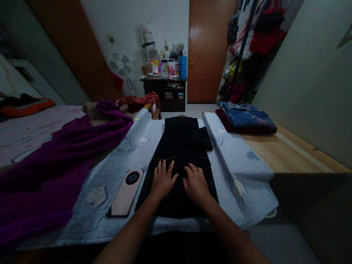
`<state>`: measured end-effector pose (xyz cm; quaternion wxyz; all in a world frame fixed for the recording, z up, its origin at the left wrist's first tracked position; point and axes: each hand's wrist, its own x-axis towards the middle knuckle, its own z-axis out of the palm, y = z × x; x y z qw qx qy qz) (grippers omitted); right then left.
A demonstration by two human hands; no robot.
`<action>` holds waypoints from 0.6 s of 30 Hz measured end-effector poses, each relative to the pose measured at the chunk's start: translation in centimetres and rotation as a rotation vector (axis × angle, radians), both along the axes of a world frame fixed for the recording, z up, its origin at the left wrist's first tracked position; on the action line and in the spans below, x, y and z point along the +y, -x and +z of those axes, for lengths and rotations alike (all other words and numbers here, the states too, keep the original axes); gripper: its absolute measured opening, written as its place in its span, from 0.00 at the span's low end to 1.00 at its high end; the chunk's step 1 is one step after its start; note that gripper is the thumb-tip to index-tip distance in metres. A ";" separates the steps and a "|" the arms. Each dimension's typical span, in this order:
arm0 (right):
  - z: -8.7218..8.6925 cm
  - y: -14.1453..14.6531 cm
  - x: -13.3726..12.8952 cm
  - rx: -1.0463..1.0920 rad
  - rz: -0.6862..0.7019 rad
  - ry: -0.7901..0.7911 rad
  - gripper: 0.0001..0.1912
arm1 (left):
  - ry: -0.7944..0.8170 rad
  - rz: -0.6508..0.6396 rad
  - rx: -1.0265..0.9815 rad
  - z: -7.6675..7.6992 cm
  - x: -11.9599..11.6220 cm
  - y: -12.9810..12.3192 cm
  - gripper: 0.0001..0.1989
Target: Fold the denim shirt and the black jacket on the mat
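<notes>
The black garment (180, 146) is laid on the sheet (137, 152), and the phone (125, 198) is placed just beside it, at the left. It is touched by the left hand (162, 180), with fingers spread, and by the right hand (196, 184), with fingers parted and slightly bent.

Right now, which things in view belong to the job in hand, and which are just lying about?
In the job:
black garment, with the left grip and right grip resting on it
pale patterned cover, spread beneath it

Lying about, it seems:
phone, beside the black garment
purple cloth, at the left
folded blue garment, untouched at the right; possibly related
fan, in the background
</notes>
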<state>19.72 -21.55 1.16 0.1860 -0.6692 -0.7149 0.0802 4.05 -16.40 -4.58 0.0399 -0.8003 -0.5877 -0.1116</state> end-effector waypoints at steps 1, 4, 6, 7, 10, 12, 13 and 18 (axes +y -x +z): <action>0.2 0.3 -0.1 -0.014 0.028 0.013 0.20 | 0.000 -0.007 0.006 0.0 0.0 0.0 0.31; 0.3 0.5 -0.2 -0.054 0.068 0.043 0.17 | 0.018 -0.034 0.004 0.0 0.1 -0.2 0.29; 0.6 0.2 -0.2 -0.074 0.073 0.066 0.16 | 0.056 -0.044 -0.008 0.0 0.1 -0.3 0.28; 0.8 0.0 -0.2 -0.085 0.075 0.087 0.16 | 0.085 -0.048 -0.015 0.0 0.0 -0.3 0.28; 2.1 -0.8 0.2 -0.128 0.056 0.117 0.13 | 0.184 -0.062 -0.045 0.1 -0.4 -0.4 0.27; 3.0 -0.9 1.0 -0.150 0.025 0.028 0.11 | 0.218 -0.070 -0.068 0.2 -0.8 -0.4 0.27; 3.3 -0.8 1.6 -0.154 0.019 -0.035 0.12 | 0.223 -0.073 -0.080 0.3 -0.9 -0.4 0.27; 1.6 1.1 5.1 -0.034 0.271 -0.088 0.19 | 0.296 -0.110 -0.164 1.3 -1.4 0.2 0.28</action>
